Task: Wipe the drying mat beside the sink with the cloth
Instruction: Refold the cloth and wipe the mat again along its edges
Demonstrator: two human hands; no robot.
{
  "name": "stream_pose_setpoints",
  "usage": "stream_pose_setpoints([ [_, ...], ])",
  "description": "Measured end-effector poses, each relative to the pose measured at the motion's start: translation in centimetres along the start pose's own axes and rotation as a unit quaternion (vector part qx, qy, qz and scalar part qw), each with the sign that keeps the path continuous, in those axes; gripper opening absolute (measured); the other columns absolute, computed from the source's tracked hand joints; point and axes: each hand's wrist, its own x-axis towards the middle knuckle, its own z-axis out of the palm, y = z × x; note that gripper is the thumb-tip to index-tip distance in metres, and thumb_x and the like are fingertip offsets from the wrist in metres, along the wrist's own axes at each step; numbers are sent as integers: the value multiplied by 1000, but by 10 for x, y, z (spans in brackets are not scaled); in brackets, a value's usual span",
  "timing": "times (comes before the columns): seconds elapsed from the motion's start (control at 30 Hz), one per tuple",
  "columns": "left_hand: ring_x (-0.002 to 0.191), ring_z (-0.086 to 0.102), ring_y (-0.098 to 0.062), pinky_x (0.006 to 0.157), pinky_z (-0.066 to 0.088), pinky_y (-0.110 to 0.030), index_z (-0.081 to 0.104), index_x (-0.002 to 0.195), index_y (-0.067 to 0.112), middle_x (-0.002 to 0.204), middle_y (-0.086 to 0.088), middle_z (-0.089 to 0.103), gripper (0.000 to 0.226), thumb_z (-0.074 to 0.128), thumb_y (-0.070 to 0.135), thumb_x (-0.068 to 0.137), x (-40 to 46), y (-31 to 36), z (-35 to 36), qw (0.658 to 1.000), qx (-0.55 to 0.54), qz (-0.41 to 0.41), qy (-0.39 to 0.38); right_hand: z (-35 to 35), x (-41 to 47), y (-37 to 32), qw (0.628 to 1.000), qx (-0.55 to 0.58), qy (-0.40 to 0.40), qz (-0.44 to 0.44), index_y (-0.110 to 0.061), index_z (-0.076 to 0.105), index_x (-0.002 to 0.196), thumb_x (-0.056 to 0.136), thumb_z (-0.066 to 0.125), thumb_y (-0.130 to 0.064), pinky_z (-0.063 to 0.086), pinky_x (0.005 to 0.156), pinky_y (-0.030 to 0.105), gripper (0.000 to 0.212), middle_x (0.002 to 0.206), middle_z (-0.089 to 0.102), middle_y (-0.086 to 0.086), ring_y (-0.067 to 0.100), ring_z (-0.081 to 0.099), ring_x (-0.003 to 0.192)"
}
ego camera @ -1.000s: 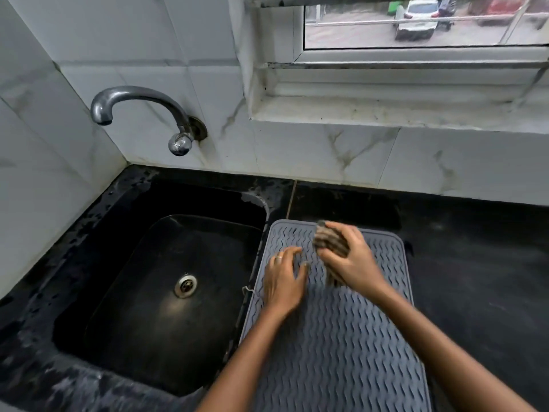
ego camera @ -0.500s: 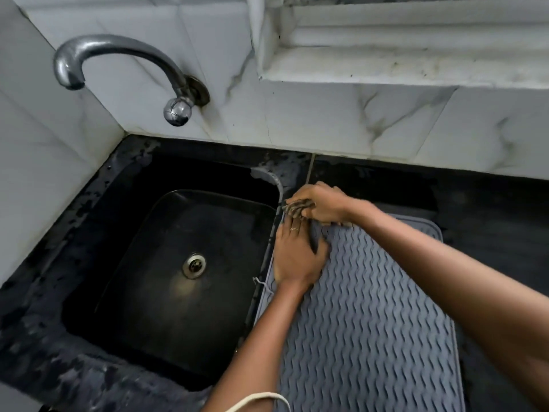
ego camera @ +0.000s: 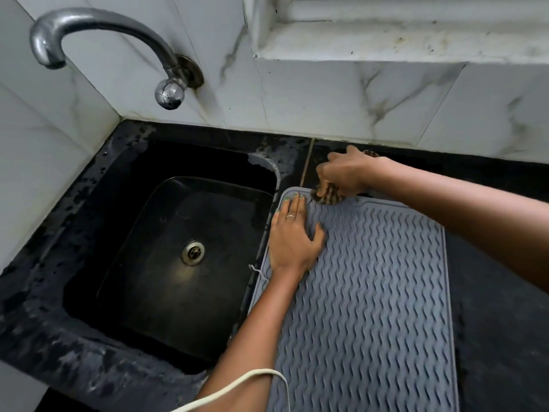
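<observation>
A grey ridged drying mat lies on the black counter just right of the sink. My right hand grips a bunched brown striped cloth and presses it on the mat's far edge near its left corner. Most of the cloth is hidden under the fingers, and a bit shows behind the wrist. My left hand lies flat on the mat's far left part, fingers together and pointing to the wall, holding nothing.
A black sink with a metal drain fills the left side. A chrome tap juts from the marble-tiled wall above it. Black counter runs right of the mat. A white cord crosses my left forearm.
My right hand has slid the cloth from the middle of the mat's far part out to the far edge near the left corner. My left hand shifted further up the mat. The camera tilted down.
</observation>
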Motion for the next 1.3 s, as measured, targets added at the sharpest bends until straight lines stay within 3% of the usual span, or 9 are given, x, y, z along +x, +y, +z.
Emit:
stream_pose_setpoints([
  [0.13, 148, 17, -17, 122, 11, -33, 24, 150, 16, 158, -2, 27, 67, 40, 44, 91, -1, 2, 0, 1000, 5, 8, 3, 7, -24, 9, 990, -129, -51, -24, -16, 56, 116, 91, 59, -19, 39, 87, 41, 25, 120, 56, -4, 21, 44, 113],
  [0.23, 148, 16, -17, 122, 11, -33, 22, 151, 16, 159, -2, 25, 68, 39, 44, 92, -1, 1, 0, 1000, 16, 4, 2, 7, -34, 15, 985, -150, -86, -22, -16, 55, 119, 92, 57, -21, 39, 88, 42, 28, 122, 55, -3, 21, 44, 114],
  [0.43, 149, 15, -22, 121, 5, -35, 19, 152, 17, 160, -4, 20, 68, 37, 44, 93, 3, 3, -3, 993, 23, 108, -44, 11, -28, 12, 997, -36, 58, -33, -20, 59, 119, 86, 61, -18, 34, 79, 42, 33, 126, 51, -1, 24, 42, 110],
  [0.6, 149, 14, -17, 122, 4, -32, 20, 152, 21, 159, 0, 22, 61, 33, 44, 97, 4, 1, 0, 992, 21, 105, -61, 48, -53, 23, 998, -26, 50, -28, -29, 50, 132, 85, 55, -6, 35, 81, 40, 52, 134, 44, -3, 22, 38, 107],
  [0.83, 149, 14, -14, 123, 6, -33, 21, 152, 22, 159, 3, 22, 59, 34, 42, 98, 4, 4, -1, 992, 25, 103, -63, 61, -116, 76, 991, -126, -39, 20, -20, 62, 97, 85, 52, -10, 28, 72, 34, 19, 120, 50, -11, 17, 39, 99],
  [0.97, 149, 12, -18, 122, 1, -39, 19, 152, 19, 160, 0, 20, 59, 30, 43, 99, 0, 10, -6, 989, 87, 103, -63, 45, -117, 75, 978, -179, -100, 42, -23, 59, 102, 90, 53, -17, 33, 76, 34, 14, 117, 55, -13, 16, 44, 108],
  [1.07, 149, 15, -19, 119, 0, -44, 20, 152, 17, 160, -2, 21, 61, 28, 47, 99, -3, 27, -8, 982, 129, 127, -45, 37, -103, 63, 990, -135, -24, 22, -22, 60, 110, 91, 53, -21, 34, 78, 38, 20, 123, 54, -8, 20, 43, 110],
  [1.13, 149, 13, -19, 119, -1, -41, 18, 152, 16, 160, -3, 18, 64, 28, 50, 99, -4, 45, -3, 977, 108, 162, -84, 37, -92, 46, 996, -88, 25, 11, -19, 59, 118, 89, 52, -14, 36, 83, 42, 31, 131, 49, -4, 24, 40, 113],
  [1.3, 150, 4, -14, 118, -12, -39, 3, 153, 20, 162, 1, 7, 68, 23, 55, 98, -8, 55, 12, 969, 129, 152, -144, 59, -95, 43, 993, -111, 35, 8, -18, 60, 120, 87, 49, -9, 32, 79, 40, 35, 134, 44, -1, 25, 39, 113],
])
